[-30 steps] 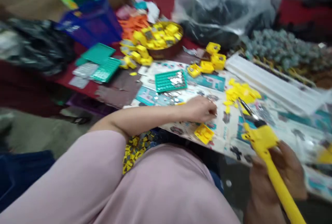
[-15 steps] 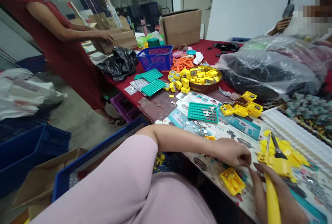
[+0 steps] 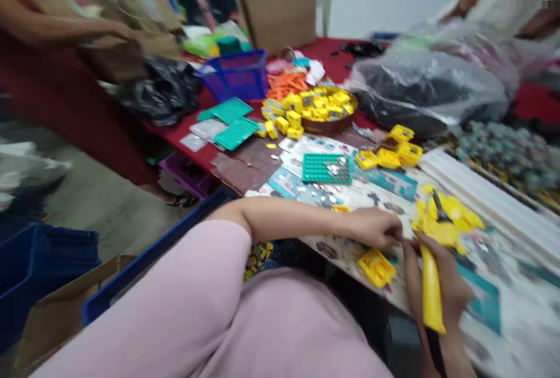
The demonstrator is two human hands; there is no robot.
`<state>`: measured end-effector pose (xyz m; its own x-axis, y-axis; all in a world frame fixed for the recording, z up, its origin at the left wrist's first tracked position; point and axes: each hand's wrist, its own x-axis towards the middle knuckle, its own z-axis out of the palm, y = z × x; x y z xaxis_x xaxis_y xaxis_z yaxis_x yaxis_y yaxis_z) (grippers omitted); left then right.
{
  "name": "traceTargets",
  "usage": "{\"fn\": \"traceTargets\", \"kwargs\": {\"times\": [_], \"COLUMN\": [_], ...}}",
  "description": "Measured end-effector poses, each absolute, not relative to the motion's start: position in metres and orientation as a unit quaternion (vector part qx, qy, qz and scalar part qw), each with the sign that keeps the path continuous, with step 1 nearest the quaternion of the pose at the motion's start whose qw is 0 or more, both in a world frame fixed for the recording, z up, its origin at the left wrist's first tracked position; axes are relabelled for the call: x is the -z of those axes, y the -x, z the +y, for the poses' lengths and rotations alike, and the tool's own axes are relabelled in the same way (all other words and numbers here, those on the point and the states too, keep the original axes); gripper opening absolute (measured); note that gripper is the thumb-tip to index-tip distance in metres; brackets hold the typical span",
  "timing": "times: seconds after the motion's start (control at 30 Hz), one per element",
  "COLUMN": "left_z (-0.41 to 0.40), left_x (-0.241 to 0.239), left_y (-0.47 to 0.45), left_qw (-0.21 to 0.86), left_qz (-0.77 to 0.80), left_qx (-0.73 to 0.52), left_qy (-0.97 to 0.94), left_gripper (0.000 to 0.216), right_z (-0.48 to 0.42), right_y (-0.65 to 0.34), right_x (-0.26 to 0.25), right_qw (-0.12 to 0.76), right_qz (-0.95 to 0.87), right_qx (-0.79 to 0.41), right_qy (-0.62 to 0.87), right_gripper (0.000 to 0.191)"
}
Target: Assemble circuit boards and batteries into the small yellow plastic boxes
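My left hand (image 3: pixel 377 227) is closed in a pinch above the papered table; whatever is between the fingertips is too small or hidden to make out. Close beside it, my right hand (image 3: pixel 441 270) grips the handle of a yellow soldering gun (image 3: pixel 432 293), its body pointing away over a pile of flat yellow parts (image 3: pixel 466 214). The right fingertips meet the left ones. Just below my hands lies an open yellow plastic case (image 3: pixel 376 267). Farther back, a green tray (image 3: pixel 327 168) holds small round silvery pieces, with more loose ones scattered in front of it.
Open yellow cases (image 3: pixel 389 158) stand behind the hands. A round tin (image 3: pixel 328 126) is heaped with yellow cases near a blue basket (image 3: pixel 238 77). White foam strips (image 3: pixel 490 203) and bundled wired parts (image 3: pixel 516 153) lie right. Two other people are at the table's far sides.
The view has swung, so the table and both hands sit farther left and higher in the picture. My hands stay together, with the soldering gun still in the right one.
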<state>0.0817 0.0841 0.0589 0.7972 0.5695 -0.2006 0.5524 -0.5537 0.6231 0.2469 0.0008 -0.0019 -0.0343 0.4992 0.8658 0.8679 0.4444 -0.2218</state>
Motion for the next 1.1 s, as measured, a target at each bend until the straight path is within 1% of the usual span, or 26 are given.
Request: {"fn": "traceTargets", "kwargs": {"times": [0.03,0.1,0.2,0.33,0.43,0.5,0.57,0.67,0.7,0.73,0.77,0.83,0.93,1.0,1.1], "left_z": [0.081,0.079,0.083,0.086,0.086,0.088,0.089,0.088,0.088,0.087,0.087,0.086,0.087,0.087,0.087], "left_x": [-0.058,-0.054,-0.047,-0.047,-0.051,-0.052,-0.053,-0.056,-0.057,-0.058,-0.058,-0.058,-0.057,-0.056,-0.055], "left_y": [-0.081,-0.079,-0.079,-0.078,-0.075,-0.074,-0.074,-0.075,-0.076,-0.077,-0.077,-0.078,-0.08,-0.081,-0.083], "left_qw": [0.351,0.357,0.358,0.214,0.165,0.162,0.172,0.19,0.195,0.198,0.2,0.202,0.2,0.2,0.199], "left_qz": [0.324,0.328,0.318,0.308,0.322,0.345,0.361,0.376,0.378,0.38,0.38,0.379,0.378,0.381,0.383], "left_qx": [-0.017,-0.031,-0.046,-0.043,-0.033,-0.025,-0.007,0.031,0.044,0.055,0.063,0.073,0.073,0.073,0.072], "left_qy": [-0.878,-0.874,-0.876,-0.926,-0.932,-0.924,-0.917,-0.906,-0.904,-0.902,-0.901,-0.9,-0.901,-0.9,-0.899], "left_gripper": [0.021,0.022,0.022,0.024,0.025,0.024,0.023,0.024,0.025,0.026,0.027,0.028,0.029,0.029,0.029], "right_z": [-0.002,-0.008,-0.01,-0.014,-0.022,-0.032,-0.045,-0.068,-0.076,-0.083,-0.089,-0.099,-0.106,-0.106,-0.102], "right_y": [-0.244,-0.237,-0.23,-0.235,-0.245,-0.252,-0.26,-0.27,-0.273,-0.275,-0.278,-0.281,-0.28,-0.277,-0.272], "right_x": [-0.001,-0.005,-0.005,-0.005,-0.013,-0.022,-0.034,-0.05,-0.054,-0.056,-0.056,-0.054,-0.05,-0.048,-0.049], "right_qw": [0.496,0.465,0.449,0.448,0.468,0.49,0.489,0.445,0.433,0.426,0.426,0.433,0.436,0.417,0.395], "right_qz": [-0.695,-0.696,-0.692,-0.677,-0.652,-0.658,-0.678,-0.686,-0.677,-0.665,-0.656,-0.654,-0.695,-0.732,-0.765], "right_qx": [0.208,0.172,0.111,0.087,0.076,0.064,0.064,0.13,0.161,0.186,0.199,0.186,0.133,0.106,0.089], "right_qy": [0.477,0.52,0.555,0.578,0.592,0.568,0.544,0.561,0.574,0.584,0.591,0.591,0.556,0.528,0.501], "right_gripper": [0.035,0.024,0.02,0.017,0.013,0.014,0.021,0.053,0.061,0.063,0.059,0.049,0.059,0.06,0.045]}}
